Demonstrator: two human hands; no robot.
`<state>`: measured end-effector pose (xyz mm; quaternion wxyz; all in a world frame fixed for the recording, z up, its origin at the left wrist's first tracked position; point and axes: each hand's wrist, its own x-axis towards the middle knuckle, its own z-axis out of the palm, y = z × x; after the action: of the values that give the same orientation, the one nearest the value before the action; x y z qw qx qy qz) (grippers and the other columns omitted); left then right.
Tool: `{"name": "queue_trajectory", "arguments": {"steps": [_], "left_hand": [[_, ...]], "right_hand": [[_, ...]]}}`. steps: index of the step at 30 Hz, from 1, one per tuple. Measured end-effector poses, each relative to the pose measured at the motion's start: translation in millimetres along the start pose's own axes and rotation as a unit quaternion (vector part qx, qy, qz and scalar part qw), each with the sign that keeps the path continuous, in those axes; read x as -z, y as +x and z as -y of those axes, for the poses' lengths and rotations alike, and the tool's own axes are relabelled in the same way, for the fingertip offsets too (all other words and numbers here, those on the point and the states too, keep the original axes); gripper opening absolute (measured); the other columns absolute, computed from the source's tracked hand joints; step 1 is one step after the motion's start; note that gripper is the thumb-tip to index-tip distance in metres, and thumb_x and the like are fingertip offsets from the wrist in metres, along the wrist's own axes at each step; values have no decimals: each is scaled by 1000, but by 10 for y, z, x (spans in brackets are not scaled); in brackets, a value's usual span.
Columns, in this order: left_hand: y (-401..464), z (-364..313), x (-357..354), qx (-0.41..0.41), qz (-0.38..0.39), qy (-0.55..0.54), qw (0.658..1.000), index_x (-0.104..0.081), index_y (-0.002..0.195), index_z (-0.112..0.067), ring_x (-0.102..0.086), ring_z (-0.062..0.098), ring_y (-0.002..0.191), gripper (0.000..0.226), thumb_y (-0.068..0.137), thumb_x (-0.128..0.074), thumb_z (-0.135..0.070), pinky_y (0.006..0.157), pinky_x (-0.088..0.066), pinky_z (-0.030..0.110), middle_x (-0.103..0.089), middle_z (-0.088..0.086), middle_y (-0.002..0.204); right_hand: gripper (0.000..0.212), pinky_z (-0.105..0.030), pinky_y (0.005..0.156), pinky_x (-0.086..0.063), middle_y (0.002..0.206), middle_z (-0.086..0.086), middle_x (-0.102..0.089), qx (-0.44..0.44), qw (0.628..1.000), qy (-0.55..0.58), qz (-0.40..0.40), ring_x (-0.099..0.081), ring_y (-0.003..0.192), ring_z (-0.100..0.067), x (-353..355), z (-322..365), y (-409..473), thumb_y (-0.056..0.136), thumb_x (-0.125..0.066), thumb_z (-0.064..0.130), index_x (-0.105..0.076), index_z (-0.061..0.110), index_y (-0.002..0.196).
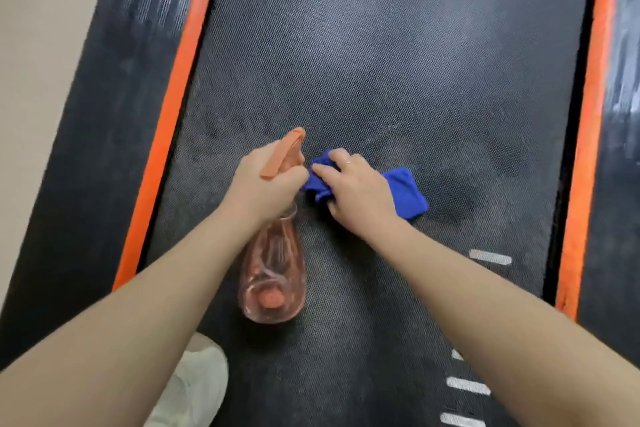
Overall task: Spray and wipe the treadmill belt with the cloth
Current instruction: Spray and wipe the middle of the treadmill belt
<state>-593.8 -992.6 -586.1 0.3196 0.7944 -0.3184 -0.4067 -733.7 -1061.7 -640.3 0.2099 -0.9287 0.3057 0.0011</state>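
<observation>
A dark textured treadmill belt (398,55) fills the middle of the head view. My left hand (265,184) grips the neck of a clear pink spray bottle (273,274) with an orange trigger head, its nozzle pointing away from me over the belt. Just to its right, my right hand (356,194) lies on a crumpled blue cloth (408,192) and pinches its bunched left end against the belt. The cloth sticks out from under the hand on the right. Damp, darker patches show on the belt around the cloth.
Orange strips (173,107) run along both sides of the belt, with black side rails (90,121) outside them. A beige wall or floor lies at far left. A white shoe (194,388) stands at the belt's lower left edge. White dashes (490,257) mark the belt at lower right.
</observation>
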Motion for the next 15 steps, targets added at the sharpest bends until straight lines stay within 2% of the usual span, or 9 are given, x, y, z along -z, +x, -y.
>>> {"name": "queue_trajectory", "arguments": {"steps": [2,4,5,7,8,10,13,14,15], "left_hand": [[-2,35,99,19,-5,-31,999,-60,72,-15,-51,8,62,14,64,-54,-25,62,-41,21,-62,3,68],[3,86,173,28,-10,-47,998,-60,74,-9,-59,18,78,19,64,-53,-24,75,-46,30,-68,18,88],[7,117,199,28,-11,-54,998,-60,75,-8,-59,21,79,20,64,-53,-24,79,-48,36,-68,21,92],[-2,153,228,29,-12,-63,998,-60,75,-10,-61,29,80,21,63,-53,-25,85,-49,45,-66,24,92],[-10,165,239,33,-15,-66,997,-60,76,-10,-62,35,82,22,62,-52,-25,87,-49,47,-66,25,91],[-17,173,260,39,-24,-74,996,-61,76,-8,-62,38,87,23,62,-51,-24,87,-49,50,-65,25,90],[-34,157,269,42,-22,-75,996,-61,77,-12,-62,37,87,21,63,-51,-24,87,-50,50,-66,22,88],[-40,166,284,43,-18,-77,996,-61,77,-13,-62,36,88,22,63,-51,-26,87,-49,49,-66,21,89],[-44,180,301,46,-16,-82,995,-61,77,-13,-62,36,89,23,62,-52,-28,88,-49,50,-66,22,89]], "right_hand": [[44,-40,61,-54,111,-11,-58,-30,999,-33,-31,-55,85,-36,101,-170,174,64,-73,10,-67,16,107],[45,-41,75,-48,128,-8,-49,-156,982,-51,-91,-48,103,-35,173,-367,335,78,-61,11,-60,21,122],[47,-40,79,-45,134,-7,-44,-210,970,-44,-110,-45,109,-33,170,-417,377,82,-56,12,-55,23,127],[50,-40,81,-45,137,-9,-40,-244,963,-35,-109,-43,110,-33,117,-314,353,82,-56,13,-52,20,131],[51,-41,79,-48,134,-12,-43,-225,969,-29,-98,-46,106,-35,58,-183,302,79,-59,12,-54,17,129],[52,-39,64,-53,118,-19,-54,-111,991,-16,-73,-55,89,-37,-69,64,130,66,-70,10,-62,10,117],[55,-33,49,-49,101,-19,-62,48,997,-51,-31,-58,70,-35,-89,69,60,52,-78,12,-68,7,106],[53,-35,50,-51,101,-20,-61,53,996,-61,-28,-58,71,-36,-55,-3,153,55,-76,10,-67,7,107],[51,-39,53,-52,104,-21,-60,18,996,-71,-43,-57,75,-37,-15,-78,273,60,-73,8,-65,8,111]]}}
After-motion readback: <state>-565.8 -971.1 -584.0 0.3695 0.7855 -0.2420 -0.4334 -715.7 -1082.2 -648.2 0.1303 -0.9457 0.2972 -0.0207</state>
